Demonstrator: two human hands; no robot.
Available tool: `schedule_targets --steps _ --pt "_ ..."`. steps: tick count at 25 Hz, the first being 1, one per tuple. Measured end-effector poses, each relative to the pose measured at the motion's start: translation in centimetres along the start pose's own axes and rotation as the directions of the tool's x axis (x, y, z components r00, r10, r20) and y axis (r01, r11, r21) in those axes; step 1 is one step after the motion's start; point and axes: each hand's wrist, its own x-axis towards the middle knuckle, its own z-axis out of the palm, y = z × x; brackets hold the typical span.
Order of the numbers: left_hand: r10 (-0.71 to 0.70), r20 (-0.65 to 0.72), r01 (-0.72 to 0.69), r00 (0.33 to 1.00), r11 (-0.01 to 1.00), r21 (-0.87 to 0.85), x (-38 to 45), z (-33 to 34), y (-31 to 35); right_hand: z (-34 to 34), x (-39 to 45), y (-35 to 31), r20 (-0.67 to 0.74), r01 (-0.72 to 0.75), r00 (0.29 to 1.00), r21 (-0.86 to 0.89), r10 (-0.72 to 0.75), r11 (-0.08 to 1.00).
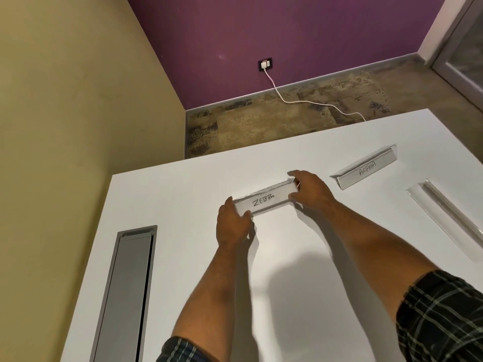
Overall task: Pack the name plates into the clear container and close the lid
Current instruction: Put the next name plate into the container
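A clear name plate marked ZEBRA (264, 199) lies across the middle of the white table (183, 194). My left hand (232, 226) grips its left end and my right hand (309, 190) grips its right end. A second clear plate marked ALPHA (366, 168) stands tent-like to the right, apart from my hands. Another clear plate (449, 215), with no writing visible, lies at the far right edge of the view. No clear container is in view.
A grey cable-tray cover (125, 291) is set into the table at the left. Beyond the far edge are patterned floor, a purple wall with a socket (265, 64) and a white cable (313, 101). A yellow wall runs along the left.
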Motion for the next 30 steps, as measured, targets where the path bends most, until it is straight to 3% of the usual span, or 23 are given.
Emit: schedule_targets --steps 3,7,12,15,17,22,26,30 --pt "-0.069 -0.071 0.071 0.995 0.997 0.036 -2.9 -0.8 0.1 -0.8 -4.2 -0.1 0.058 0.028 0.998 0.025 -0.030 0.999" --pt "-0.186 -0.044 0.180 0.982 0.978 -0.107 -8.3 -2.6 0.4 -2.6 -10.7 -0.1 0.061 0.022 0.998 0.104 -0.029 0.994" --pt "-0.183 -0.015 0.179 0.983 0.974 -0.138 -14.9 -5.1 0.5 -5.2 -18.6 -0.1 0.049 0.062 0.996 0.132 -0.069 0.989" --pt "-0.198 0.061 0.206 0.978 0.967 -0.151 -18.5 -6.3 0.1 -6.6 -22.5 0.1 0.075 0.092 0.992 0.070 -0.097 0.993" --pt "-0.188 0.191 0.225 0.963 0.955 -0.192 -20.2 -7.2 -0.3 -7.8 -24.4 0.2 0.104 0.121 0.987 0.005 -0.121 0.993" --pt "-0.208 0.496 0.300 0.843 0.948 -0.111 -24.3 -9.6 -0.1 -9.3 -28.8 1.1 0.299 0.257 0.931 -0.134 -0.208 0.957" --pt "-0.199 0.669 0.189 0.716 0.978 0.088 -27.3 -10.5 -0.8 -8.5 -33.1 2.1 0.352 0.335 0.899 -0.168 -0.261 0.927" --pt "-0.204 0.755 0.090 0.623 0.978 0.190 -29.6 -10.0 -1.9 -7.8 -37.1 2.5 0.442 0.347 0.861 -0.147 -0.252 0.926"
